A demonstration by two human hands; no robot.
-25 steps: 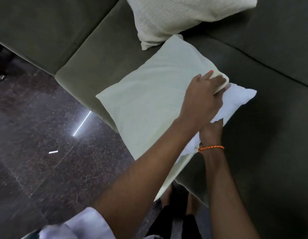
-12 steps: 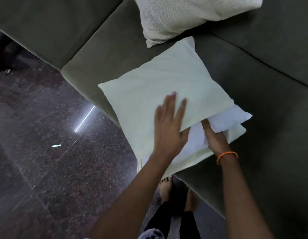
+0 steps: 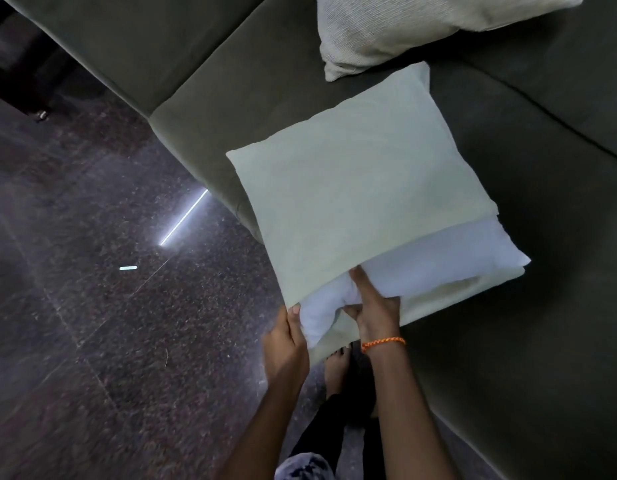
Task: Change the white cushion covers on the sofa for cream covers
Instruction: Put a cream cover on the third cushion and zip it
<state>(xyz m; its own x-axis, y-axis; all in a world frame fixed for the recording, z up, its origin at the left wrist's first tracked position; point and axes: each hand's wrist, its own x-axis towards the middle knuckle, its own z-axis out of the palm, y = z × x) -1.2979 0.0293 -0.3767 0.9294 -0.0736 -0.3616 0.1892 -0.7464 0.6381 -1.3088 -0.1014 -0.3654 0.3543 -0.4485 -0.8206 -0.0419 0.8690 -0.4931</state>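
1. The sofa [image 3: 508, 306] fills the right side, its seat edge running down from upper left to lower right; bare seat lies open to the right of the cushion.
2. The dark floor [image 3: 92, 323] spreads wide on the left.
3. The cream cover [image 3: 352, 188] lies flat on the seat, its near corner overhanging the seat edge, its open mouth facing the person.
4. A second cushion [image 3: 404, 26] sits just beyond its far corner.
5. The white insert [image 3: 438, 254] sticks out of the mouth.
6. The right hand [image 3: 373, 306] presses straight fingers into the insert.
7. The left hand [image 3: 286, 344] pinches the cover's near corner; half a second ago it lay flat on top.
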